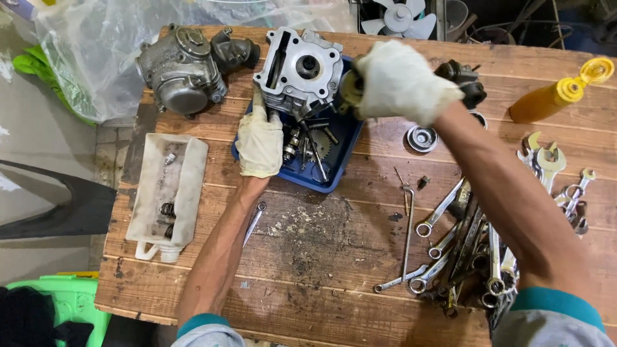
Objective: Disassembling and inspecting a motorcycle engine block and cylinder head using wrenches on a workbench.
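Here, a grey metal cylinder head [299,71] is seen standing at the far edge of a blue tray [340,168] on the wooden tabletop [308,257]; it is steadied by the left hand [260,141], gloved in white, whose fingers [258,103] are laid flat and stretched upward against the head's near-left side, with the palm resting over the tray's left rim; nothing is enclosed by them, they are merely pressed against the casting. The right hand [402,80], likewise gloved, is held just to the right of the head, its fingers curled tight around a small round pale part [350,90] that is touching or almost touching the head's right flank; whether the part is already seated there cannot be told. The head thus lies directly left of the right fingers and directly above the left ones, so it is bracketed between both hands, the right being the nearer to the working face. Loose shafts, a gear and small fittings [308,144] are lying inside the tray below the head; a carburettor-like casting [183,67] is set well apart to the left, a heap of spanners [463,257] to the lower right, and an orange squeeze bottle [559,96] at the far right.
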